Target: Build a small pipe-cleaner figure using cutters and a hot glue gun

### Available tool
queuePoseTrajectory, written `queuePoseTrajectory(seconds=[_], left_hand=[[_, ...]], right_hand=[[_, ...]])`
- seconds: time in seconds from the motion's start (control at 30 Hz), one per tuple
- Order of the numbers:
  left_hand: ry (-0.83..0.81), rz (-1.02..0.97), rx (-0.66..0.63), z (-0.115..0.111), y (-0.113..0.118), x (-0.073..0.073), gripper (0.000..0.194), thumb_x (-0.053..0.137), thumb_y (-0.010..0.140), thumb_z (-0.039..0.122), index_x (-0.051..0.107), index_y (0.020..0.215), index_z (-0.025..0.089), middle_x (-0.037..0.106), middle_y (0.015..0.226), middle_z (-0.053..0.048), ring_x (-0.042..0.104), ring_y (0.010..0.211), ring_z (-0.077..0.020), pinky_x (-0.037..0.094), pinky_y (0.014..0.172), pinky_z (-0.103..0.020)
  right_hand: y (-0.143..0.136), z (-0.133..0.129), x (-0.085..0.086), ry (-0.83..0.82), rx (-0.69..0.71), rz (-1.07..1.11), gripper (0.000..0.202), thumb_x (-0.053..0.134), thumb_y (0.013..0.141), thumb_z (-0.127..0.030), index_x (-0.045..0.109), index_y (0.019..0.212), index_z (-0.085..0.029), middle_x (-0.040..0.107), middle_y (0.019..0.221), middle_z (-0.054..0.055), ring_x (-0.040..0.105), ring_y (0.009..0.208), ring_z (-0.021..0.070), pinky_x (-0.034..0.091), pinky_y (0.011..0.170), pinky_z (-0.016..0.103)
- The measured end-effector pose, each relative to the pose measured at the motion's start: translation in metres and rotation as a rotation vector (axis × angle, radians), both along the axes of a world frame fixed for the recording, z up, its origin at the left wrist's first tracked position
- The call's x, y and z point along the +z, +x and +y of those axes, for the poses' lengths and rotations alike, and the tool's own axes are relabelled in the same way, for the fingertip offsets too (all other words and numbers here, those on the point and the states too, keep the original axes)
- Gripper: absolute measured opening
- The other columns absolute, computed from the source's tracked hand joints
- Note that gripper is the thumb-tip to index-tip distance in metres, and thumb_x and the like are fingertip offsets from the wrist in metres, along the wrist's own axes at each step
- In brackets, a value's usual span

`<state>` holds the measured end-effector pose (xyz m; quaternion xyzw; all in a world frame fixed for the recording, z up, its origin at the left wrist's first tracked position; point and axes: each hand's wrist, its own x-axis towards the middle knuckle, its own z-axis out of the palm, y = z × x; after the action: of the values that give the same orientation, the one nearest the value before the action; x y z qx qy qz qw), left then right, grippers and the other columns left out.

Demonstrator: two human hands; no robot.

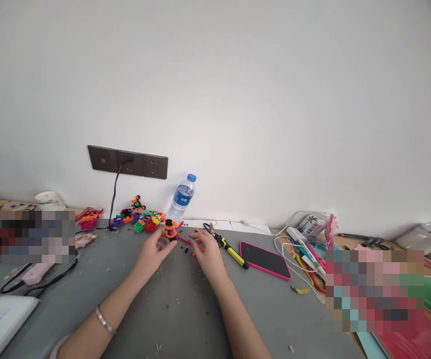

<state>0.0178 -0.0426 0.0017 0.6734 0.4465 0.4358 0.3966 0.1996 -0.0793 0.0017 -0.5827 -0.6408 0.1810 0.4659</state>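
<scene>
A small orange and black figure of fuzzy craft wire (171, 229), with a touch of purple, stands upright in my left hand (156, 249), pinched between thumb and fingers. To the right, my right hand (206, 249) hovers low over the grey mat (170, 309), fingers bent and apart, with nothing visible in them. Small black and orange bits (187, 249) lie by its fingertips. Just beyond that hand rest yellow and black pliers (232, 252). Several colourful fuzzy figures (146, 222) are grouped behind my left hand.
A water bottle (183, 197) leans against the wall. Right of the pliers lies a pink-edged phone (265, 260); beyond it are white cables (280, 247) and craft clutter. At left are a hot glue gun (38, 271), partly blurred out, its cord, and a white box (4, 319).
</scene>
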Motion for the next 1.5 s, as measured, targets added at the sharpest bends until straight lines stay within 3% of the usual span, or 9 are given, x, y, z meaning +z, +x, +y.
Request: queuePoseTrajectory(seconds=[0.13, 0.33, 0.63, 1.03, 1.27, 1.5], left_hand=[[-0.024, -0.040, 0.100, 0.004, -0.005, 0.004, 0.025, 0.066, 0.071, 0.041, 0.055, 0.076, 0.020, 0.055, 0.072, 0.000, 0.056, 0.063, -0.0161, 0.042, 0.049, -0.023], [-0.019, -0.112, 0.108, 0.004, -0.004, 0.006, 0.033, 0.070, 0.067, 0.040, 0.042, 0.064, 0.022, 0.045, 0.060, 0.006, 0.048, 0.054, -0.0122, 0.041, 0.047, -0.022], [-0.011, -0.100, 0.073, 0.002, -0.001, 0.003, 0.035, 0.067, 0.070, 0.040, 0.038, 0.065, 0.022, 0.037, 0.060, 0.009, 0.039, 0.051, -0.0090, 0.034, 0.050, -0.021], [-0.059, -0.087, -0.017, 0.002, 0.001, -0.003, 0.036, 0.066, 0.072, 0.043, 0.038, 0.068, 0.022, 0.034, 0.060, 0.009, 0.037, 0.052, -0.0098, 0.032, 0.053, -0.022], [-0.115, -0.167, -0.013, 0.005, 0.003, -0.003, 0.036, 0.069, 0.068, 0.045, 0.043, 0.066, 0.021, 0.040, 0.055, 0.009, 0.040, 0.050, -0.0101, 0.033, 0.051, -0.021], [-0.159, -0.261, 0.023, 0.010, -0.001, 0.004, 0.037, 0.071, 0.066, 0.050, 0.053, 0.075, 0.019, 0.055, 0.062, 0.004, 0.050, 0.054, -0.0126, 0.042, 0.052, -0.024]], right_hand=[[0.002, -0.001, -0.006, -0.043, -0.031, -0.286, 0.020, 0.056, 0.081, -0.012, 0.071, 0.085, -0.024, 0.067, 0.091, 0.006, 0.058, 0.093, 0.0253, 0.039, 0.083, 0.039], [-0.010, -0.004, -0.005, -0.062, 0.050, -0.485, 0.016, 0.064, 0.081, -0.015, 0.070, 0.091, -0.025, 0.064, 0.089, 0.002, 0.057, 0.093, 0.0219, 0.033, 0.084, 0.037], [-0.015, -0.003, -0.006, -0.081, 0.017, -0.488, 0.010, 0.063, 0.081, -0.015, 0.068, 0.082, -0.023, 0.062, 0.085, 0.002, 0.056, 0.091, 0.0215, 0.032, 0.082, 0.036], [-0.019, 0.008, -0.012, -0.060, -0.019, -0.457, 0.012, 0.059, 0.080, -0.011, 0.064, 0.077, -0.021, 0.063, 0.083, 0.002, 0.057, 0.085, 0.0209, 0.033, 0.077, 0.033], [-0.021, 0.009, -0.016, -0.021, -0.010, -0.463, 0.015, 0.056, 0.081, -0.010, 0.062, 0.075, -0.021, 0.062, 0.082, 0.001, 0.057, 0.082, 0.0193, 0.032, 0.076, 0.032], [-0.026, 0.012, -0.020, -0.028, -0.035, -0.483, 0.012, 0.057, 0.082, -0.011, 0.060, 0.076, -0.020, 0.062, 0.084, 0.002, 0.057, 0.084, 0.0203, 0.033, 0.079, 0.034]])
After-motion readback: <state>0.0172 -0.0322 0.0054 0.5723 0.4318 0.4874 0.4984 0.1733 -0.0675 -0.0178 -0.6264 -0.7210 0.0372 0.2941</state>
